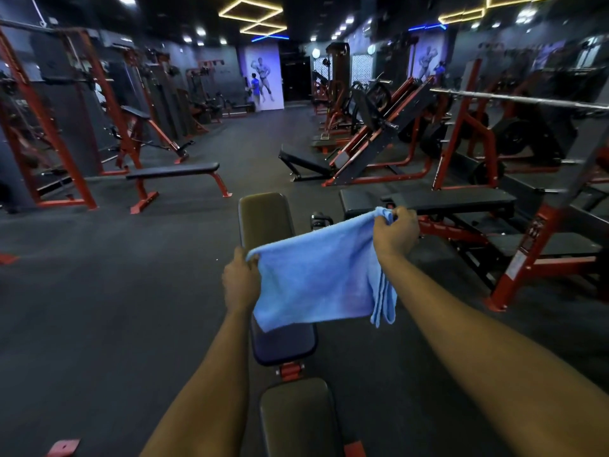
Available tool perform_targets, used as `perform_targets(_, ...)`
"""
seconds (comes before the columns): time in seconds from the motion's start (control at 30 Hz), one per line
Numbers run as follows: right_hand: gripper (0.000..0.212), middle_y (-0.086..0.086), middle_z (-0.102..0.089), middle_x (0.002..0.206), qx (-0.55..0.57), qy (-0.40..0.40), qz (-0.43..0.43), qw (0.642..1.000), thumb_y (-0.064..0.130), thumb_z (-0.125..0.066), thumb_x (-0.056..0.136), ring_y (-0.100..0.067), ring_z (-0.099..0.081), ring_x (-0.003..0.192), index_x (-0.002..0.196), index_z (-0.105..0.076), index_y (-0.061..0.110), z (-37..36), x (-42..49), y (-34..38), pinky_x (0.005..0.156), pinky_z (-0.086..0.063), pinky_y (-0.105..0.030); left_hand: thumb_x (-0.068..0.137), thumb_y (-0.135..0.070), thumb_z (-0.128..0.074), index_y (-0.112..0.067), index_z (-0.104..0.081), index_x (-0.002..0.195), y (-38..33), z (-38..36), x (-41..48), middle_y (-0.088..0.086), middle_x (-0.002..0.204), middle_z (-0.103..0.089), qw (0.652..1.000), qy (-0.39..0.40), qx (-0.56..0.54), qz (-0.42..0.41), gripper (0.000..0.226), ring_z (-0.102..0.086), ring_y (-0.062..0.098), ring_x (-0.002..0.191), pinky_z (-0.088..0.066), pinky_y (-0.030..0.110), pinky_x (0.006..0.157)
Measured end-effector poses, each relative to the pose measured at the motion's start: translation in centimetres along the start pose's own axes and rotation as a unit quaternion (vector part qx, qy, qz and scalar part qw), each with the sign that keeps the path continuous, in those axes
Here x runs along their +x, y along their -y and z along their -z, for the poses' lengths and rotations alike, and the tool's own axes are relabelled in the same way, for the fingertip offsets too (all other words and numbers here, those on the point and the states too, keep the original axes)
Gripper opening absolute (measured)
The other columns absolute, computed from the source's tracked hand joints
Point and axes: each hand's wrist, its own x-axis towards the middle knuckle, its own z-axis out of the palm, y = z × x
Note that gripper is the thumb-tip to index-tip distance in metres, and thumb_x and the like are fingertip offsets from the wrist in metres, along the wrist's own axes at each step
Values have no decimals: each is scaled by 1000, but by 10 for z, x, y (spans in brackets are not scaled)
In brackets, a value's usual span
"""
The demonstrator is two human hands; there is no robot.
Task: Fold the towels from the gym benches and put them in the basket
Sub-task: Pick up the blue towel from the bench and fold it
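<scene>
Two bare arms reached out over a long black padded bench with a red metal joint [280,341]. Between the hands hung a soft light blue towel [316,275], held up in the air above the bench and not touching it. The towel looked folded over, with loose layered edges hanging down on its right side.

The left hand [240,282] pinched the near left corner of the towel between thumb and fingers. The right hand [395,234] gripped the far right corner, with its fingers curled tight around the bunched cloth. The right hand was higher and farther away than the left, so the towel's top edge sloped.

Past the towel on the right stood a black flat bench under a red rack [445,201]. On the left, well apart, stood another black bench with red legs [174,171] on the dark floor [99,291].
</scene>
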Motion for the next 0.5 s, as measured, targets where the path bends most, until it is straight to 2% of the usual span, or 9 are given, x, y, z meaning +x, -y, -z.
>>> perform_targets(0.1, 20, -18, -56, 123, -117, 24, -93, 988, 19, -61, 86, -37, -49, 118, 96, -68, 4, 4, 4, -9, 95, -40, -44, 88, -26, -61, -10, -55, 88, -11, 15, 11, 24, 88, -64, 996, -76, 8, 53, 17, -62, 44, 86, -46, 39, 69)
perform_targets(0.17, 30, -24, -61, 124, -134, 87, -153, 975, 21, -56, 92, -39, -56, 118, 112, -66, 0, 3, 6, -16, 95, -45, -44, 82, -19, -66, -7, -61, 85, -16, 22, 22, 24, 92, -64, 990, -57, 33, 124, 14, -64, 43, 90, -46, 37, 69)
perform_targets(0.23, 36, -26, -64, 121, -123, 140, -178, 966, 26, -55, 94, -41, -61, 115, 116, -66, -1, 2, -3, -19, 92, -49, -41, 79, -18, -70, -5, -66, 89, -22, 25, 31, 22, 96, -66, 987, -16, 49, 151, 17, -65, 42, 93, -46, 35, 70)
perform_targets(0.3, 36, -26, -68, 111, -103, 169, -155, 968, 28, -57, 91, -41, -65, 106, 108, -69, -1, -2, -18, -17, 88, -52, -38, 77, -22, -74, -3, -68, 92, -32, 23, 36, 20, 95, -68, 993, 37, 42, 105, 25, -67, 37, 89, -49, 32, 68)
perform_targets(0.37, 29, -20, -72, 87, -75, 217, -104, 968, 29, -62, 87, -35, -69, 89, 88, -72, 2, -10, -31, -13, 74, -52, -32, 78, -22, -76, -5, -66, 94, -46, 20, 35, 14, 93, -67, 994, 96, 38, 37, 25, -64, 26, 80, -50, 28, 63)
perform_targets(0.43, 27, -8, -64, 63, -43, 283, -57, 956, 29, -70, 84, -25, -65, 69, 65, -63, 11, -17, -40, -6, 63, -42, -28, 81, -21, -75, -9, -62, 99, -61, 14, 31, 6, 95, -61, 988, 149, 43, -22, 25, -55, 17, 79, -44, 25, 60)
perform_targets(0.5, 35, 1, -54, 53, -13, 341, 4, 940, 26, -75, 83, -18, -55, 57, 57, -55, 17, -22, -48, 2, 58, -39, -26, 83, -20, -73, -7, -60, 105, -72, 7, 26, 4, 98, -59, 980, 180, 38, -72, 29, -53, 16, 84, -39, 23, 65)
